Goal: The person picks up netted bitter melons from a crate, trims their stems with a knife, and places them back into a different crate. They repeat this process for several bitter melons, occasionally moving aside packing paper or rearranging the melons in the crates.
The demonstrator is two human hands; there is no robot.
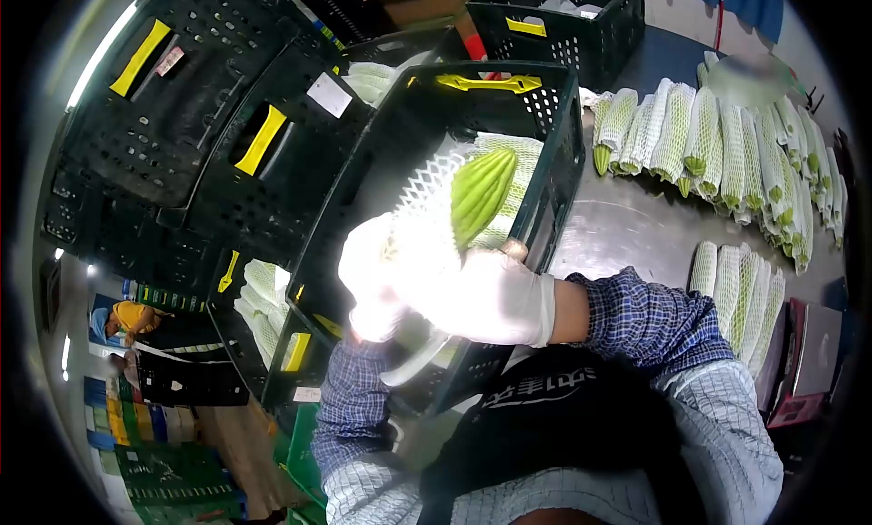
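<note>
A ridged green gourd [483, 195] shows its bare, pointed end above a white foam net sleeve [425, 191]. Glare washes out much of the sleeve and both gloves. My right hand [501, 293], in a white glove with a bare fingertip showing, closes around the lower part of the gourd. On the other side, my left hand [371, 275], also gloved, grips the sleeved gourd; its fingers are partly lost in the glare. Both hands are over a dark green crate [556, 153], where net-sleeved gourds [520, 184] lie under the held one.
Rows of net-sleeved gourds [677, 134] lie on the metal table [604, 221] at right, with a smaller group [740, 293] nearer me. Dark crates [209, 180] with yellow handles stand at left; another crate [595, 39] stands behind. A person [136, 318] is far left.
</note>
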